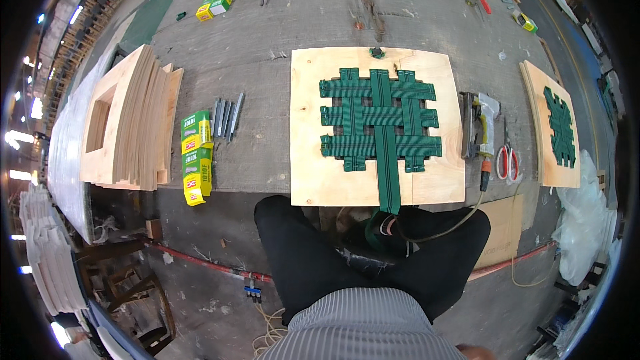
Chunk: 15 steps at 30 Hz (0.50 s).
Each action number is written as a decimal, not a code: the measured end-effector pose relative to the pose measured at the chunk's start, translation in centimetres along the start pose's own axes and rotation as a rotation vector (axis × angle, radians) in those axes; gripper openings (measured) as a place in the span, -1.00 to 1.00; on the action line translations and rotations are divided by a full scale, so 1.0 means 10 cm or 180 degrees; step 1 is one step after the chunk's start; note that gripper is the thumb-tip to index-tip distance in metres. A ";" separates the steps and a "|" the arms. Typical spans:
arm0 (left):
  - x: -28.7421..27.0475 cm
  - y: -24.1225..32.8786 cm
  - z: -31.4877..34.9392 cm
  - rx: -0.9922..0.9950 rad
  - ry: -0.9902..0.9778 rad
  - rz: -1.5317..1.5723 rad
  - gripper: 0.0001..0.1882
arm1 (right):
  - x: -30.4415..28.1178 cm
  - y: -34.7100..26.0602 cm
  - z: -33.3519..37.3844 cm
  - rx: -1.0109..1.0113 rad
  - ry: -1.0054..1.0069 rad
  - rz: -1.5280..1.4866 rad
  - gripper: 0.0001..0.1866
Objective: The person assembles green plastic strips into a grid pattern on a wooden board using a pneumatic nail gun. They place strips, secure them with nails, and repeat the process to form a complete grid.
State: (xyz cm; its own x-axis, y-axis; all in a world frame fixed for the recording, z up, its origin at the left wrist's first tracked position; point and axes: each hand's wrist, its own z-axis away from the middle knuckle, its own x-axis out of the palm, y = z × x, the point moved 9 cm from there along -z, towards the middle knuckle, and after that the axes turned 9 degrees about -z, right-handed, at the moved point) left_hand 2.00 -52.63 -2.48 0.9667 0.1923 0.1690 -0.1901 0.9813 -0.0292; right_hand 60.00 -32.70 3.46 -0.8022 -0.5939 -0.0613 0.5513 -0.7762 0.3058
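Observation:
A square plywood panel (311,167) lies at the table's front edge, over my lap. Green webbing straps (383,117) are woven across its middle, and one long strap end (389,190) hangs over the near edge. Beside the panel on the right lie a staple gun (485,123) with a hose and a pair of red-handled scissors (509,160). Neither hand touches them. At the bottom edge, right of my shirt, shows a sliver of skin (477,352), seemingly part of my right hand or arm; no fingers can be made out. My left hand is out of the picture.
Plywood frames (123,120) are stacked at the left, near green-yellow boxes (197,160) and staple strips (227,117). Pliers (370,10) lie at the back. Another webbed panel (553,127) rests at the right. The air hose (460,221) crosses my right leg.

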 end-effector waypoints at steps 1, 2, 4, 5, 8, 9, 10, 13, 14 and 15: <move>-0.01 0.04 -0.02 0.0013 -0.0031 -0.0071 -0.59 | 0.05 0.01 -0.02 0.0068 0.0020 0.0020 -0.64; -0.02 0.08 -0.04 0.0032 -0.0060 -0.0147 -0.59 | 0.07 0.01 -0.02 0.0101 0.0048 0.0027 -0.64; -0.07 0.17 -0.07 0.0054 -0.0099 -0.0280 -0.60 | 0.13 -0.02 -0.02 0.0154 0.0073 0.0037 -0.64; -0.07 0.20 -0.07 0.0066 -0.0124 -0.0342 -0.60 | 0.14 -0.03 0.00 0.0182 0.0092 0.0051 -0.64; -0.12 0.30 -0.10 0.0126 -0.0178 -0.0535 -0.61 | 0.21 -0.09 -0.01 0.0211 0.0105 0.0072 -0.65; -0.14 0.34 -0.12 0.0154 -0.0202 -0.0607 -0.61 | 0.24 -0.08 0.00 0.0217 0.0113 0.0077 -0.65; -0.16 0.37 -0.12 0.0178 -0.0221 -0.0679 -0.61 | 0.26 -0.08 0.01 0.0228 0.0128 0.0083 -0.65; -0.21 0.49 -0.16 0.0246 -0.0264 -0.0880 -0.62 | 0.31 -0.09 0.02 0.0242 0.0130 0.0114 -0.65; -0.24 0.53 -0.17 0.0274 -0.0278 -0.0954 -0.62 | 0.33 -0.10 0.02 0.0245 0.0122 0.0123 -0.65; -0.25 0.56 -0.18 0.0297 -0.0299 -0.1022 -0.62 | 0.36 -0.10 0.03 0.0257 0.0117 0.0133 -0.65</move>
State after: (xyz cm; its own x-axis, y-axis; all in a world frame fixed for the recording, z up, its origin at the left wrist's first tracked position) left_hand -1.12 -47.63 -4.85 0.9605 -0.1317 0.2450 0.1022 0.9863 0.1296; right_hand 56.50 -34.03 3.21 -0.7691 -0.6340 -0.0812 0.5627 -0.7318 0.3845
